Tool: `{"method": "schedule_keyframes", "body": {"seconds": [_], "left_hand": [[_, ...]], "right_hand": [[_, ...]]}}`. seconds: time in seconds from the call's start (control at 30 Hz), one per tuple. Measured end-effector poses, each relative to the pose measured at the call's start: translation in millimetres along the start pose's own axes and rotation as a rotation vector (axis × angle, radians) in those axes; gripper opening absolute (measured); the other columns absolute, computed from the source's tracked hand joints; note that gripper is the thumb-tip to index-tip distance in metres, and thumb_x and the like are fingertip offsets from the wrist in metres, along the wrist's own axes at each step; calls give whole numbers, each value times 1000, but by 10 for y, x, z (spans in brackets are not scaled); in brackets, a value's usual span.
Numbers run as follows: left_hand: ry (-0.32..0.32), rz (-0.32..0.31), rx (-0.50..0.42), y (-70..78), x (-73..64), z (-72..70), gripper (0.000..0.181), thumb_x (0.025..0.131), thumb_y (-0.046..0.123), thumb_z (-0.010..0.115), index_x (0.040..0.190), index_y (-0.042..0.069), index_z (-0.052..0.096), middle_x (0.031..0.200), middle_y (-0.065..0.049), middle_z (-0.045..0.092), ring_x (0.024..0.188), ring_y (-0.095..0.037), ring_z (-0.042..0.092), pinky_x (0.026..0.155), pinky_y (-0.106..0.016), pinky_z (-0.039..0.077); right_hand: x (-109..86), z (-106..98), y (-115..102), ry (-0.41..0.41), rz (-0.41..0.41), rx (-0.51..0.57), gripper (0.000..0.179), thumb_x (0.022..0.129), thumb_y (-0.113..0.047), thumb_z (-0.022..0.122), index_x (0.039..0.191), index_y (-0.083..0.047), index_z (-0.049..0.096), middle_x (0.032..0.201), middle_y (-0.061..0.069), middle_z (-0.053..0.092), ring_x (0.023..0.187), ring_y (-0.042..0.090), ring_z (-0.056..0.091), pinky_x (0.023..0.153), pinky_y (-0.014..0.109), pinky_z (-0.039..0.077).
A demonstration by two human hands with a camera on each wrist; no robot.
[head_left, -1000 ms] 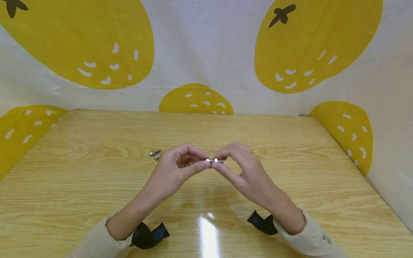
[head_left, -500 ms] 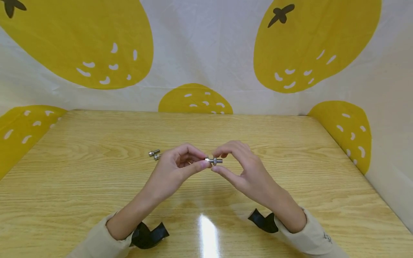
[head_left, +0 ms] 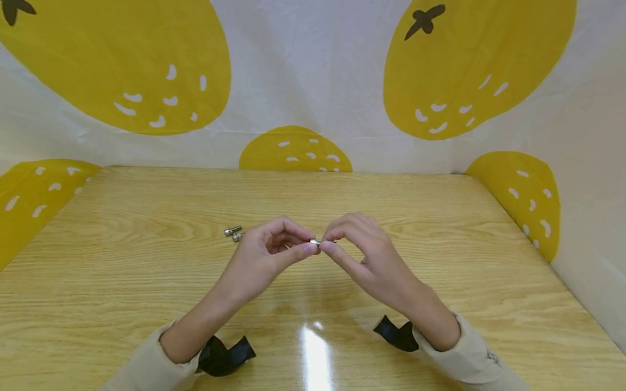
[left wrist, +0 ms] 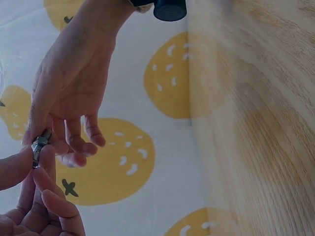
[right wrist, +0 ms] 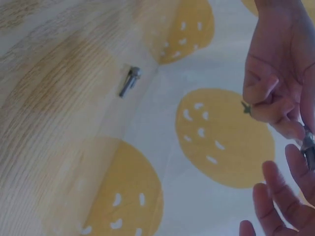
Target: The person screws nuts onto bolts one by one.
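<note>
A small metal bolt (head_left: 314,242) is held level above the table between both hands. My left hand (head_left: 269,252) pinches its head between thumb and fingertips. The right hand (head_left: 367,250) has thumb and index finger closed around the hex nut (left wrist: 42,140) on the threaded shank, hiding it in the head view. In the left wrist view, the threaded end pokes out beyond the nut. Two more bolts, one farther (head_left: 232,231) and one nearer (head_left: 237,237), lie on the table behind the left hand, which partly covers the nearer one.
The wooden table (head_left: 146,288) reaches back to a white curtain (head_left: 303,65) printed with yellow fruit, which also closes both sides. Black straps (head_left: 227,355) hang at both wrists below the beige sleeves.
The right thumb and index finger parted from the nut half a second ago, leaving it visible, and now pinch it again. The left hand keeps the bolt head in place.
</note>
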State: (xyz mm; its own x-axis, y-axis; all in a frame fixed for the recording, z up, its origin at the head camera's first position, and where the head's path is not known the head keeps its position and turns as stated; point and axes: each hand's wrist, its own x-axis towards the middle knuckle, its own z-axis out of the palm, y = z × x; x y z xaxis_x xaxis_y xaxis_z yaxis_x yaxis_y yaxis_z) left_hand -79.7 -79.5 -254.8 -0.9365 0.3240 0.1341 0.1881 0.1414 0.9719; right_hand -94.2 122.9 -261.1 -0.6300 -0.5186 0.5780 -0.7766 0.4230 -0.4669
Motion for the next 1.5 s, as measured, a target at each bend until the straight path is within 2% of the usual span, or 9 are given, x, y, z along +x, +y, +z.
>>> {"method": "schedule_keyframes", "body": {"seconds": [0.2,0.37,0.6,0.87,1.0,1.17,1.27,1.4,1.5], "left_hand": [[-2,-8,-3,-2,8,-17,18,86,20,68,99,8,63,96,-5,68,81,-20,64,73,-29,53],[1,-12,4,-2,22,-31,18,86,20,68,100,9,64,96,-5,68,80,-19,64,72,-29,52],[0,-13,-1,-1,28,-40,18,86,20,68,99,8,64,95,-5,68,80,-19,65,71,-28,52],[1,-17,5,-5,28,-36,18,85,18,68,99,8,63,95,-6,68,81,-20,64,72,-29,53],[-8,-8,-9,-9,25,-26,19,85,19,69,99,8,63,94,-6,67,81,-20,64,75,-31,53],[-2,-8,3,-7,23,-29,18,85,19,68,99,8,63,95,-5,67,80,-19,64,72,-29,52],[2,-11,6,-5,25,-39,18,86,19,68,100,9,64,96,-5,68,80,-19,64,70,-27,52],[-1,-9,-12,-2,26,-47,18,86,19,68,100,8,64,96,-6,68,81,-19,64,71,-28,52],[-1,-7,-17,-1,27,-46,18,86,18,68,99,7,64,96,-6,68,81,-19,65,71,-28,53]], "right_hand": [[-2,-17,-20,-43,79,-1,18,94,-27,55,104,-15,63,104,-4,61,101,12,53,89,36,39],[15,-21,-23,2,-12,12,30,83,-10,69,111,-11,57,107,0,60,96,13,52,87,33,42],[36,-11,-19,39,-96,29,26,82,-2,68,105,-9,57,104,1,60,97,14,53,90,32,40],[30,25,-10,9,-19,8,7,92,-18,58,97,-13,60,101,-3,61,99,13,53,91,35,37],[20,26,-20,-24,46,1,16,97,-23,50,91,-14,62,98,-5,61,100,12,53,91,38,36],[9,-8,-50,-64,111,2,20,94,-28,56,110,-17,61,108,-5,60,104,13,51,91,40,38],[12,-21,-51,-30,59,12,32,88,-19,66,118,-14,57,112,-2,59,102,14,52,89,37,41],[33,-16,-25,26,-69,37,32,81,-3,69,110,-9,58,107,1,60,98,15,53,89,33,40],[41,-8,-12,33,-107,41,29,81,0,68,107,-9,58,105,2,60,97,14,53,90,33,39]]}}
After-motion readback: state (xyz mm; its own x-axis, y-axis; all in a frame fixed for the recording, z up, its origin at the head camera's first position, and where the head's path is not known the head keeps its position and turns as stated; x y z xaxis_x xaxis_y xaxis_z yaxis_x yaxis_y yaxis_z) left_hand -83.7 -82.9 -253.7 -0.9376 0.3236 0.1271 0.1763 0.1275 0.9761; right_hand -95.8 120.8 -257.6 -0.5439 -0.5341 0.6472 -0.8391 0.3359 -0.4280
